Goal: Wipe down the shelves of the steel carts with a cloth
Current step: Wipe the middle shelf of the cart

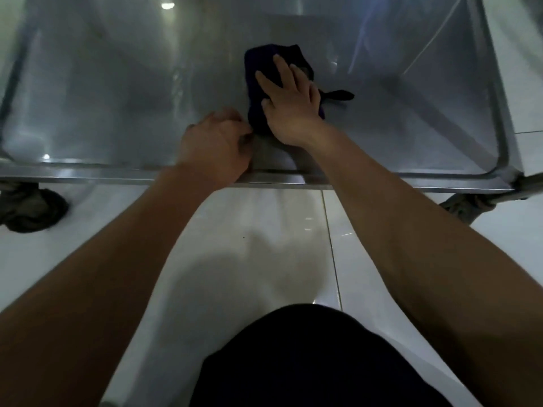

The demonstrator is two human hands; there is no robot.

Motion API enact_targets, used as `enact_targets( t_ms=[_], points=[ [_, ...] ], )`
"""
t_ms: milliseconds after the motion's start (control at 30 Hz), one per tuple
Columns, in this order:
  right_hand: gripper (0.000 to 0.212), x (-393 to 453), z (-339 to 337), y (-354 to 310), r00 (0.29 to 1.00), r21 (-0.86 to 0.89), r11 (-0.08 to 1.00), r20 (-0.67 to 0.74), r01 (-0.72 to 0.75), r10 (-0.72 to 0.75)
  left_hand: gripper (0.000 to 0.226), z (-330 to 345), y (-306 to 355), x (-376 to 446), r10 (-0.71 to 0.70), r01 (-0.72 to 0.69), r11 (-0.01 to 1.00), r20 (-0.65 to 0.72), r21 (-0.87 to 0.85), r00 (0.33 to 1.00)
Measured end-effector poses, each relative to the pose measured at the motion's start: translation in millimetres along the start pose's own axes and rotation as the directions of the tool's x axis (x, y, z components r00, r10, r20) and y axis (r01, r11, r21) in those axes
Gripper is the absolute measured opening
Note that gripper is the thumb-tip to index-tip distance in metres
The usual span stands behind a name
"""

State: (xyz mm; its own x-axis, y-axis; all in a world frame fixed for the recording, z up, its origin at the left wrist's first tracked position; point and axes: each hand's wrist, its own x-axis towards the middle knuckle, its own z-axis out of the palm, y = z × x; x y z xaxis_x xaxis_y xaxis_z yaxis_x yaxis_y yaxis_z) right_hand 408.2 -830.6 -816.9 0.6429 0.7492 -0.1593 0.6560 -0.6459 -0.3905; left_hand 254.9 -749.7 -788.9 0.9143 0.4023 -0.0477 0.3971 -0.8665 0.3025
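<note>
Dark folded cloth [264, 83] lies on the shiny steel cart shelf [117, 92], a little right of its middle, under your right hand [289, 98], whose fingers are spread flat and pressing on it. Your left hand [216, 142] rests near the shelf's near rim [88, 174], just left of the cloth, fingers curled; whether they pinch the cloth's edge cannot be told.

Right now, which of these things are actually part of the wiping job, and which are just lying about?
Part of the job:
- dark cloth, pressed flat by the right hand
- steel cart shelf
- left hand, resting at the shelf's near edge

Just lying about:
- cart wheel
- white floor tiles
</note>
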Motion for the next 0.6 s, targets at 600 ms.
enact_targets(
  t_ms=[600],
  points=[
    [0.048, -12, -27, 70, 0.979, 0.001, 1.0, -0.202, 0.011, -0.01, 0.038, 25, 78, 19, -0.017, 0.02, 0.994, -0.036, 0.109, 0.999]
  ],
)
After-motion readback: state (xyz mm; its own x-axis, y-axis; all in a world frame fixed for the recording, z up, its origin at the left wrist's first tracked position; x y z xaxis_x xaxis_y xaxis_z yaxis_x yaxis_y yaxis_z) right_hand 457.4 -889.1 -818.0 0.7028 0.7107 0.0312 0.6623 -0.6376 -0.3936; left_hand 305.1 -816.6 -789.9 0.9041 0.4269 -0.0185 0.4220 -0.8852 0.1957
